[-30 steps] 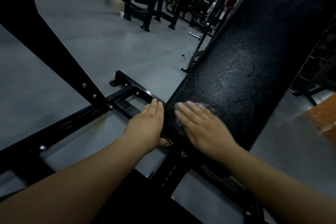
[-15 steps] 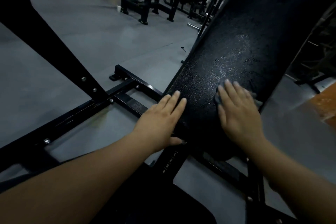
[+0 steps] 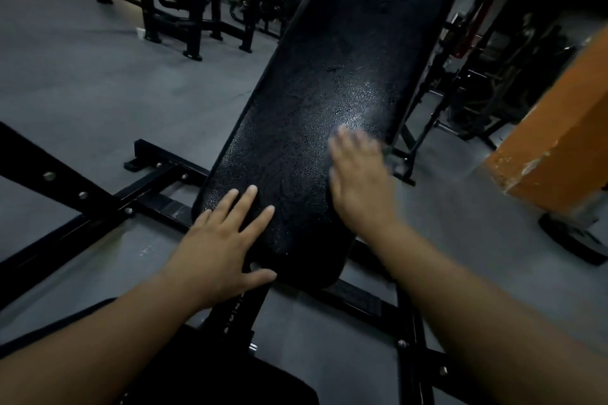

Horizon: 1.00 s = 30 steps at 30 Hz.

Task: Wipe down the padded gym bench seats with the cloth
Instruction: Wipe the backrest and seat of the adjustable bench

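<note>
Padding of black textured vinyl on a long, narrow bench seat (image 3: pixel 322 128), tilted up and away, with light glinting near its right edge. Left hand (image 3: pixel 220 250) flat on the seat's near left corner, fingers (image 3: pixel 245 204) straight and spread, grasping nothing, thumb along the seat's near end. Right hand (image 3: pixel 358 184) blurred, pressed flat at the seat's right edge, fingers extended rather than curled. Grey cloth (image 3: pixel 390 158) mostly hidden under that palm, only a smeared edge showing. Black steel frame (image 3: pixel 154 181) below the seat on grey floor (image 3: pixel 98 76); orange pillar (image 3: pixel 559 128) well right of the seat.
</note>
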{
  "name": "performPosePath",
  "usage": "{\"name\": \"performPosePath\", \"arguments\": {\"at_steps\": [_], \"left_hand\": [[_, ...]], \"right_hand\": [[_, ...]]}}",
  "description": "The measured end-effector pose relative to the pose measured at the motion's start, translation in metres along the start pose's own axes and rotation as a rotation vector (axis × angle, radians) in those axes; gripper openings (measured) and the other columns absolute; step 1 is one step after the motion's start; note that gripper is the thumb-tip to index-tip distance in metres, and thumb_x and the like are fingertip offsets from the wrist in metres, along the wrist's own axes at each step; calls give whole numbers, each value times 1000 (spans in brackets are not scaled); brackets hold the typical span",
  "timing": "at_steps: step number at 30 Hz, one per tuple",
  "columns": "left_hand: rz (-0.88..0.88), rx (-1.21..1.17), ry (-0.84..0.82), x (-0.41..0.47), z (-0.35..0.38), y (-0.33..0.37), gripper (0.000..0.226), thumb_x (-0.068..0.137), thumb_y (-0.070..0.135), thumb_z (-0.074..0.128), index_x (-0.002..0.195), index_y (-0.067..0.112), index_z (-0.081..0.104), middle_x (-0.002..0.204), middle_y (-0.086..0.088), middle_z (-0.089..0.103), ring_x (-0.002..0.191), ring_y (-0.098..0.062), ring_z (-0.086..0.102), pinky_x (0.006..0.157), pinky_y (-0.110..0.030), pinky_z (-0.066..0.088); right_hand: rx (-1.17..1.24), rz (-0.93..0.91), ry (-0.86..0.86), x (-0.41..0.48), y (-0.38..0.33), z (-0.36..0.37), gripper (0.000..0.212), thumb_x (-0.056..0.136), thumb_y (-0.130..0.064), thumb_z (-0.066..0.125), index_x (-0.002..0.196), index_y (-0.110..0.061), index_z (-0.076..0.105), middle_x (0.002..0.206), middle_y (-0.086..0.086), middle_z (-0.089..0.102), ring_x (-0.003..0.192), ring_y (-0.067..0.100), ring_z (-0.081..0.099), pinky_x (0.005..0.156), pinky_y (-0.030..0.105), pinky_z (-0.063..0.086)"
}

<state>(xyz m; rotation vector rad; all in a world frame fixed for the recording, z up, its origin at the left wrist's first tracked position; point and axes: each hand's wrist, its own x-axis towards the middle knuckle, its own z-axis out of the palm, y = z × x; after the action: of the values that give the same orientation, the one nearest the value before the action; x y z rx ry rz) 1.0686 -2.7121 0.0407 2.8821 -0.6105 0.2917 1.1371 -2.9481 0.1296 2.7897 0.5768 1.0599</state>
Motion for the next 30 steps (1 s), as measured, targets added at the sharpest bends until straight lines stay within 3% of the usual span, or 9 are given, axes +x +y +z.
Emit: {"name": "performPosePath", "arguments": {"at_steps": [2, 4, 9, 13, 17, 19, 23, 27, 30], "left_hand": [[-10, -2, -15, 0, -3, 0, 105, 66, 90, 14, 155, 41, -9, 162, 1, -28, 152, -24, -16, 122, -49, 19], [-17, 10, -22, -1, -3, 1, 105, 64, 90, 12, 154, 42, -13, 160, 2, -32, 151, -22, -20, 123, -47, 17], [-40, -2, -37, -2, -6, 6, 105, 64, 88, 11, 154, 40, -15, 158, 4, -35, 150, -20, -23, 124, -43, 17], [-84, -42, -84, 2, -14, 17, 103, 79, 81, 44, 156, 38, -9, 159, 4, -34, 150, -20, -22, 123, -43, 20], [-71, -23, -131, 4, -23, 15, 102, 83, 74, 53, 155, 41, -10, 159, 9, -33, 150, -17, -21, 120, -44, 28], [-56, -23, -135, 2, -22, 13, 103, 83, 73, 55, 155, 42, -11, 160, 10, -33, 150, -16, -21, 118, -44, 32], [-16, 26, -111, -2, -23, 5, 101, 85, 68, 56, 157, 38, -8, 161, 7, -30, 151, -16, -18, 117, -41, 33], [33, 39, -116, -11, -26, -3, 99, 89, 60, 58, 159, 28, -5, 163, 2, -26, 152, -18, -16, 119, -35, 23], [16, 9, -167, -24, -25, -11, 98, 92, 56, 57, 159, 20, -6, 164, 0, -25, 152, -18, -13, 122, -35, 15]], "right_hand": [[30, -267, -123, -46, -3, -4, 45, 101, -23, 45, 144, -10, 52, 155, 8, 44, 145, 32, 36, 120, 46, 24], [37, -382, -143, -49, 25, -11, 43, 103, -21, 45, 144, -9, 52, 154, 8, 45, 144, 29, 38, 119, 48, 29], [20, 82, 62, 8, 15, -8, 46, 98, -19, 44, 141, -7, 54, 151, 12, 47, 142, 36, 39, 120, 49, 24], [56, -383, -113, -52, -39, 7, 50, 91, -17, 44, 138, -7, 57, 149, 10, 51, 137, 34, 46, 114, 46, 36], [75, -586, -185, -90, -11, 1, 45, 97, -16, 43, 139, -11, 58, 150, 5, 50, 140, 28, 46, 114, 45, 37], [74, -527, -119, -82, -5, 4, 42, 99, -16, 46, 139, -11, 58, 150, 5, 50, 140, 27, 46, 115, 45, 35], [133, -211, 17, -80, -54, 21, 38, 98, -12, 49, 134, -10, 62, 146, 6, 55, 137, 28, 49, 115, 43, 34], [157, -511, -134, -106, -43, 17, 41, 105, -13, 34, 136, -11, 61, 148, 6, 53, 139, 29, 47, 115, 44, 34], [109, -412, -123, -87, -34, 14, 39, 100, -8, 49, 138, -9, 59, 149, 8, 50, 140, 30, 44, 117, 44, 30]]}}
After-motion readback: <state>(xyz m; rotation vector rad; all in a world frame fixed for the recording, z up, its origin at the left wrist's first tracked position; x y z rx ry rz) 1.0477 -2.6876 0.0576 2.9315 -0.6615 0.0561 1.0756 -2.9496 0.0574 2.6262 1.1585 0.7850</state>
